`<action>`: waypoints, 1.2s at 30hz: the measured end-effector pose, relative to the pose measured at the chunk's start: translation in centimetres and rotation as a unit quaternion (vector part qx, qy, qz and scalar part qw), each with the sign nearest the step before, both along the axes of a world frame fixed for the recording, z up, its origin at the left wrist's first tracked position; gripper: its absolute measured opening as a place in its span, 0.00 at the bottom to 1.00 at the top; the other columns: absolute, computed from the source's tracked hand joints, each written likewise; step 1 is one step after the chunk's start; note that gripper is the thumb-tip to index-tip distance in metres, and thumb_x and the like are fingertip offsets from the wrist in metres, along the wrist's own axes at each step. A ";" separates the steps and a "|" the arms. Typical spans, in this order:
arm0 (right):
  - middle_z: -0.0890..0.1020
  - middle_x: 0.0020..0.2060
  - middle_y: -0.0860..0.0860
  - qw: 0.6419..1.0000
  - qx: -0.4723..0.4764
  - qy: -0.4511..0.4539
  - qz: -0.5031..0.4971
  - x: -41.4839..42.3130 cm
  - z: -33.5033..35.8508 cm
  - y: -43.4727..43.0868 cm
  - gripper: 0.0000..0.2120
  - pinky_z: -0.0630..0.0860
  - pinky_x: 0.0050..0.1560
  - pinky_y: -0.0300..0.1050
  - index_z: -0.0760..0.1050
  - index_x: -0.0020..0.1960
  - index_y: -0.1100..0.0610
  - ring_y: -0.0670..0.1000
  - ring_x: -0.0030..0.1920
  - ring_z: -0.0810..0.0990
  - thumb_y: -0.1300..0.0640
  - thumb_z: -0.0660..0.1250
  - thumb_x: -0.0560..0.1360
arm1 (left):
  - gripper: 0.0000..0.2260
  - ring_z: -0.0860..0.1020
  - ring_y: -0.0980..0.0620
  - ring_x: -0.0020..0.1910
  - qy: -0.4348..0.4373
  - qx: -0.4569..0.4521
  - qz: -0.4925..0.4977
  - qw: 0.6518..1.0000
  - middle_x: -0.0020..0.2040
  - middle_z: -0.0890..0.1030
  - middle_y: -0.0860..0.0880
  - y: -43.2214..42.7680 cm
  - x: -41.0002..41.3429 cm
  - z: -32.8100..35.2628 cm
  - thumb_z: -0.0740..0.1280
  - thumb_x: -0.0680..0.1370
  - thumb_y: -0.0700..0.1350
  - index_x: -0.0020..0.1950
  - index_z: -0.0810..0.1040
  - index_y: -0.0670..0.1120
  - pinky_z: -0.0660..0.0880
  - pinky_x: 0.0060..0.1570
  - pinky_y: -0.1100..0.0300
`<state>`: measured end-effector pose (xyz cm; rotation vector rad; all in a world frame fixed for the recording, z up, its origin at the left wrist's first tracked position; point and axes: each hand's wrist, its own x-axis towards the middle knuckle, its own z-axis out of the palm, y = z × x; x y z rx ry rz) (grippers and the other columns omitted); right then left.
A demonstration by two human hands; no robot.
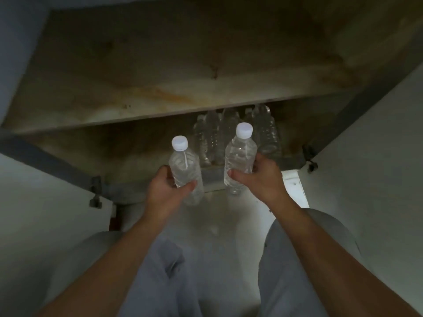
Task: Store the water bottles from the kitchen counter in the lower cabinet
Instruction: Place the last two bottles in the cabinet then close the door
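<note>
Grip: left hand (164, 188) around clear white-capped plastic bottle (184, 170), right hand (261, 177) around second bottle (240, 154). Set both upright beside stored bottles (211, 136).

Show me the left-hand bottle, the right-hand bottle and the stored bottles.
left-hand bottle (183, 165): head view, clear body below the cap.
right-hand bottle (240, 153): head view, clear body below the cap.
stored bottles (266, 133): head view, one ribbed side.

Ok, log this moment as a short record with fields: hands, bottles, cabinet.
left hand: holds the left bottle, upright, white cap on
right hand: holds the right bottle, upright, white cap on
position: both held at the lower cabinet front edge
stored bottles: clear cluster standing under the shelf
doors: left door and right door open
</note>
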<state>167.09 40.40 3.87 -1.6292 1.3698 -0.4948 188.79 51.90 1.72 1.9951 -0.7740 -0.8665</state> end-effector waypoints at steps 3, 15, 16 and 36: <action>0.86 0.44 0.39 1.000 -0.022 -0.003 -0.004 -0.3 -1.6 -1.9 0.18 0.82 0.51 0.46 0.80 0.53 0.44 0.42 0.46 0.85 0.47 0.81 0.66 | 0.23 0.82 0.62 0.48 -0.008 -0.042 -0.003 0.999 0.50 0.83 0.59 -2.6 0.1 -1.4 0.82 0.68 0.45 0.58 0.77 0.50 0.77 0.43 0.69; 0.85 0.41 0.41 0.995 0.007 0.103 0.007 -2.2 -2.7 -3.0 0.26 0.76 0.41 0.42 0.80 0.49 0.45 0.44 0.42 0.83 0.31 0.75 0.57 | 0.21 0.85 0.49 0.49 0.069 0.025 -0.033 0.997 0.49 0.86 0.50 -4.6 0.2 -4.8 0.84 0.64 0.45 0.52 0.80 0.46 0.83 0.49 0.52; 0.84 0.41 0.40 0.993 -0.002 0.113 0.014 -2.1 -2.6 -3.4 0.24 0.74 0.40 0.41 0.79 0.48 0.45 0.43 0.42 0.83 0.32 0.76 0.59 | 0.20 0.85 0.49 0.49 0.076 0.020 -0.030 0.996 0.49 0.86 0.49 -5.2 0.5 -5.1 0.83 0.65 0.43 0.52 0.80 0.45 0.82 0.46 0.57; 0.79 0.37 0.36 0.991 0.001 0.113 0.075 5.0 -6.2 -4.3 0.16 0.68 0.34 0.34 0.76 0.44 0.45 0.38 0.36 0.77 0.39 0.79 0.67 | 0.20 0.85 0.46 0.43 0.096 0.080 0.074 0.989 0.45 0.86 0.46 -9.6 9.4 -11.7 0.82 0.66 0.56 0.50 0.82 0.47 0.83 0.49 0.51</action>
